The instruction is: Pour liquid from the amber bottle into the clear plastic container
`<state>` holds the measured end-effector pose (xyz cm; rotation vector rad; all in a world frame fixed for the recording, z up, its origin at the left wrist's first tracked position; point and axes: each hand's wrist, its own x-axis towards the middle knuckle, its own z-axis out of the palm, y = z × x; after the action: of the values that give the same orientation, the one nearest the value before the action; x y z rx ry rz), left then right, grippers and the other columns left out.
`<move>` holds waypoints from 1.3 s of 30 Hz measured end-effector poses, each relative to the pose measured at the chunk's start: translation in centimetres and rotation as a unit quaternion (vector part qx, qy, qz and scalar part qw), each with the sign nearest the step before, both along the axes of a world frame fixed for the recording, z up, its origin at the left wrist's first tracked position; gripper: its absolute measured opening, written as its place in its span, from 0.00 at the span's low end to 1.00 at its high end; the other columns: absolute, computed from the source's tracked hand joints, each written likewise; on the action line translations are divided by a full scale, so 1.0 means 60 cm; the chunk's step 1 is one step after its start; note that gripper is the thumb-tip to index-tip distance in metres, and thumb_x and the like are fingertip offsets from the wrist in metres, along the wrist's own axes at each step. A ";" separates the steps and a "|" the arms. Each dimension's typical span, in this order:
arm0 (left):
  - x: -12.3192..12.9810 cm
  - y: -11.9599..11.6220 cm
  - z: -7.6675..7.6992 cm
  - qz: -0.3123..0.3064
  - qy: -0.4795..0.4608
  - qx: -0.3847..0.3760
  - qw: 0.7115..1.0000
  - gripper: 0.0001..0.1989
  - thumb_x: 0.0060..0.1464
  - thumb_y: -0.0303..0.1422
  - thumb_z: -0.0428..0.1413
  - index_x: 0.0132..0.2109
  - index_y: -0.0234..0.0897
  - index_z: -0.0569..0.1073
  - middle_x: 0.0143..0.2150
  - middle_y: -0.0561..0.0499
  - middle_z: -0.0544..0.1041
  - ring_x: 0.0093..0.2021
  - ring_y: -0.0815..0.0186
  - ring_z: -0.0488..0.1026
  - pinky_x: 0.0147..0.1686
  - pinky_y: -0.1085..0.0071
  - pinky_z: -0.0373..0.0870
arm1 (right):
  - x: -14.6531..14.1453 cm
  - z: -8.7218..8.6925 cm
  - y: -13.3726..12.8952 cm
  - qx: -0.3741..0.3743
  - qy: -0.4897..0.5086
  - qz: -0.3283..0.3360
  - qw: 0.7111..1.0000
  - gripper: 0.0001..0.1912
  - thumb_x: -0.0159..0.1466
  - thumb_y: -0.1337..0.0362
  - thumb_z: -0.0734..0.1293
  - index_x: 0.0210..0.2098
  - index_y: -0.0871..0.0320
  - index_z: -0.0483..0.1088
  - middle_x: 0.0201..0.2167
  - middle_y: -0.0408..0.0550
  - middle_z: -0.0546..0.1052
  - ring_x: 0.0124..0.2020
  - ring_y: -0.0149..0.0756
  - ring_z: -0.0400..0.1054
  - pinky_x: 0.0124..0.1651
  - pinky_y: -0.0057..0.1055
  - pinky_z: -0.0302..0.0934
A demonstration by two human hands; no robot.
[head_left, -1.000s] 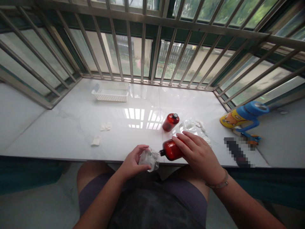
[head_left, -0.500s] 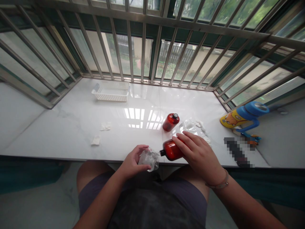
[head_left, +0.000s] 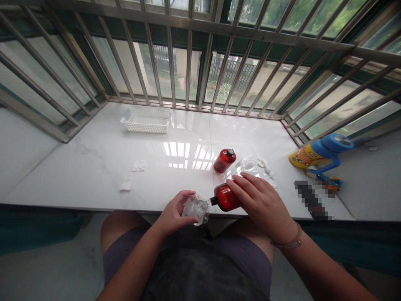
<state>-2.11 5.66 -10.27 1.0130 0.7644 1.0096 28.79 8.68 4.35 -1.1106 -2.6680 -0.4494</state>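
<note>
Near the counter's front edge, my left hand point(head_left: 176, 214) is wrapped round a clear plastic container point(head_left: 196, 210), its fingers and thumb on opposite sides. My right hand point(head_left: 261, 205) grips a red-brown bottle point(head_left: 226, 197) that lies tilted on its side. The bottle's black neck points left, right at the container's mouth, and clear liquid seems to run between them. A second red-brown bottle point(head_left: 224, 161) with a black cap stands just behind. Beyond my right hand sits another clear plastic container point(head_left: 248, 165), partly hidden by the hand.
A white perforated basket point(head_left: 145, 125) is at the back left. White pieces point(head_left: 125, 185) lie on the left of the counter point(head_left: 78, 175). A blue and yellow flask point(head_left: 319, 151) and a blurred dark object point(head_left: 313, 200) are at the right. Metal bars line the back.
</note>
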 end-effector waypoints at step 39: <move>0.000 0.001 0.007 -0.002 0.007 -0.007 1.000 0.43 0.43 0.36 0.80 0.64 0.43 0.71 0.62 0.39 0.77 0.63 0.46 0.76 0.65 0.50 0.70 | -0.001 0.011 0.002 -0.001 -0.012 0.006 1.000 0.27 0.73 0.75 0.63 0.69 0.57 0.68 0.66 0.55 0.76 0.67 0.57 0.67 0.63 0.53 0.65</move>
<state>-2.08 5.74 -9.86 1.0101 0.7790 0.9926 28.72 8.79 4.98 -1.0970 -2.6934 -0.4614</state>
